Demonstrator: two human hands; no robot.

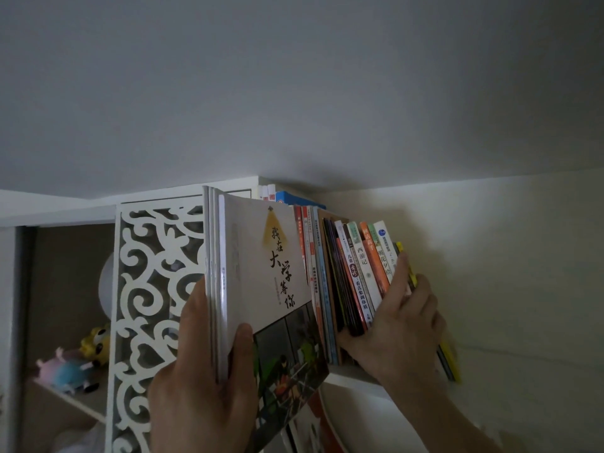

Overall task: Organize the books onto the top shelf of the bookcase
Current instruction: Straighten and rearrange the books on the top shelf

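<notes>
**A handful of books at the edge of a crowded top shelf**

The left hand grips a small bundle of thin books near their lower corner, thumb curled over the front cover and fingers wrapped behind the spines. The front cover is pale, with black brush-style characters and a dark illustration along the bottom. The bundle stands almost upright, just left of the row of books already on the top shelf, its right edge overlapping the row's leftmost spines.

The right hand presses against the row from the right, fingers spread and partly curled round the last few spines, thumb under their lower edges. The row leans to the right under this hand. A yellow-edged book sits at the far right, partly behind the hand and blurred.

Crowding the spot: a white carved fretwork panel stands immediately left of the bundle, and the ceiling runs close above the book tops. More books, one with a blue cover, lie behind the row. Further left, a lower compartment holds plush toys, pink, blue and yellow. The cream wall runs along the right.
</notes>
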